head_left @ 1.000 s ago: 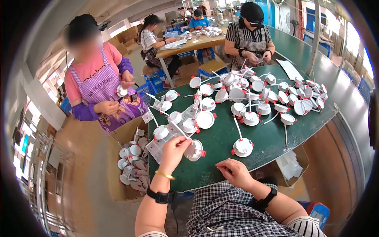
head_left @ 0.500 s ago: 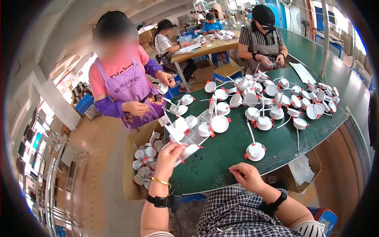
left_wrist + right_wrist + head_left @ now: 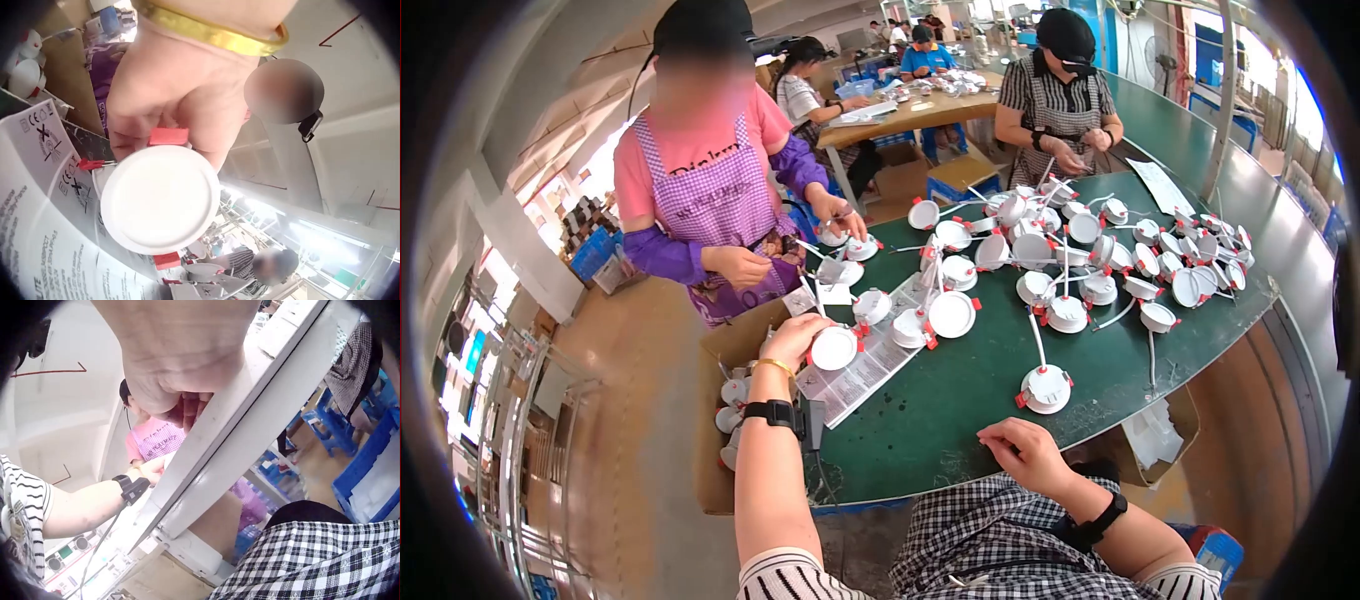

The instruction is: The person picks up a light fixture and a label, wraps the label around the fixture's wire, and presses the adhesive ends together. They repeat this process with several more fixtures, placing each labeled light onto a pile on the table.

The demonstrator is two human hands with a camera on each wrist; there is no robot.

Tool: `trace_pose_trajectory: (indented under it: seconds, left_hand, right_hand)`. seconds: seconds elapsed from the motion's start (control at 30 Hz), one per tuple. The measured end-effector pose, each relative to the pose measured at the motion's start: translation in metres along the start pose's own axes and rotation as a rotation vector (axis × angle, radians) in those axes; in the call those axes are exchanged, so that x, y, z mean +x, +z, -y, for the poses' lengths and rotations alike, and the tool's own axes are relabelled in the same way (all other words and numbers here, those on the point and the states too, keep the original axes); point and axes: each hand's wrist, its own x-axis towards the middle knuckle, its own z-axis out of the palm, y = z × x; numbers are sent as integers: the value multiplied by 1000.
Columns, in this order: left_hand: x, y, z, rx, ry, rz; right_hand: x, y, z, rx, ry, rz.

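At the left side of the green table, my left hand (image 3: 792, 342) holds a round white downlight (image 3: 835, 349), its flat face turned up toward the head camera. Seen from the left wrist, red spring clips (image 3: 167, 136) stick out from the downlight (image 3: 160, 200); the fingertips are hidden behind it. Printed sheets (image 3: 855, 375) lie beneath and beside it, with several more downlights (image 3: 952, 314) on them. My right hand (image 3: 1028, 452) is at the table's front edge with loosely bent fingers, holding nothing. Nearest to it is a single downlight (image 3: 1046, 388) with a white cable standing up.
A large heap of downlights (image 3: 1030, 248) covers the table's far middle and right. A cardboard box (image 3: 718, 475) with more downlights stands below the left edge. Across the left corner a person in a purple apron (image 3: 720, 200) reaches toward the lights; another person (image 3: 1060, 110) works at the back.
My left hand has carried the downlight left and turned its flat face up. The right hand stays near the front edge. The person in the purple apron has lowered a hand to the table's lights.
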Motion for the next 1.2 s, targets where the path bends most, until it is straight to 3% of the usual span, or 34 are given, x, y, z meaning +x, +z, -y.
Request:
trace_pose_trajectory:
  seconds: [0.07, 0.13, 0.23, 0.3, 0.33, 0.4, 0.43, 0.47, 0.53, 0.6, 0.67, 0.73, 0.77, 0.8, 0.87, 1.07, 1.2]
  left_hand:
    - [5, -3, 4, 68, -34, -8]
    - [-5, -3, 5, 112, 54, -22]
    - [-49, -4, -10, -148, 84, -3]
    - [-77, -15, -9, -180, 178, -130]
    - [-93, -24, -8, -185, 189, -171]
    - [-115, -55, 13, -133, 186, -314]
    - [-128, -62, 20, -84, 181, -402]
    - [-133, -83, 39, -86, 189, -415]
    - [-135, -128, 88, 490, -38, -591]
    - [-143, -127, 112, 724, 49, -612]
    - [-138, -130, 135, 779, -11, -604]
    - [-133, -132, 153, 920, 83, -579]
    - [-131, -125, 145, 999, 102, -586]
    - [-126, -123, 149, 1008, 225, -626]
    - [-128, -114, 132, 942, 179, -614]
    - [-123, -128, 136, 932, 238, -621]
    - [-117, -121, 134, 1087, 320, -469]
  right_hand:
    - [3, -1, 0, -13, 2, -3]
    - [1, 2, -2, 36, -6, -1]
    - [-1, -6, 4, 116, 61, 41]
    - [1, -22, 13, 266, 149, 40]
    - [5, -34, 13, 89, 46, -46]
    - [20, -57, 4, -2, 100, -331]
    - [32, -67, -1, -26, 112, -396]
    - [42, -80, -9, -223, 122, -340]
    - [55, -79, -25, -184, 128, -272]
    - [59, -71, -39, -224, 75, -224]
    - [61, -65, -39, -264, 31, -170]
    - [63, -60, -34, -55, 252, -121]
    - [63, -55, -34, -94, 174, -160]
    - [64, -52, -34, -76, 156, -130]
    - [64, -40, -30, 227, 360, -171]
    - [64, -19, -12, 92, 251, -67]
    - [67, -22, -5, 85, 249, -21]
